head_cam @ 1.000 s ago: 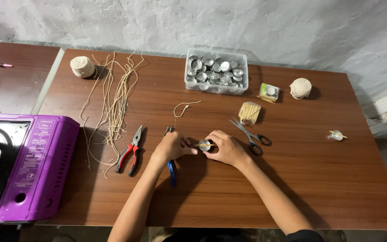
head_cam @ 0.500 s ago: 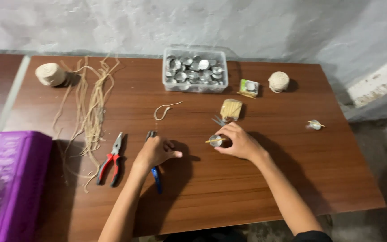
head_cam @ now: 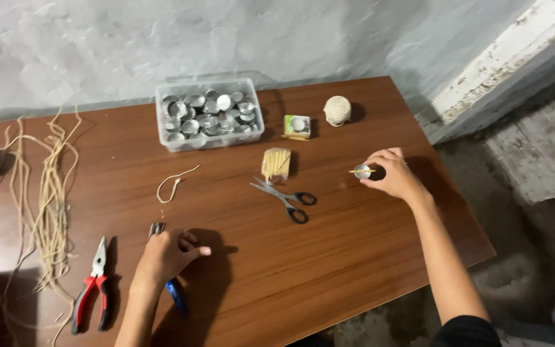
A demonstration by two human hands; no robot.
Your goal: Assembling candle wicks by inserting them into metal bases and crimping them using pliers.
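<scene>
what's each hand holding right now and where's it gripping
The right hand grips a small metal cup by its rim, a thin stick lying across it. The left hand rests on blue-handled pliers near the joint.

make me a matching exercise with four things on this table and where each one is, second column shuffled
Things:
1. small metal cup
2. scissors
3. red-handled pliers
4. clear plastic tub

Places:
A. far side of the table, by the wall, full of metal cups
B. held in the right hand, a thin stick across its top
C. near the cut cords, left of the left hand
D. lying below the bundle of sticks

Pairs: 1-B, 2-D, 3-C, 4-A
</scene>
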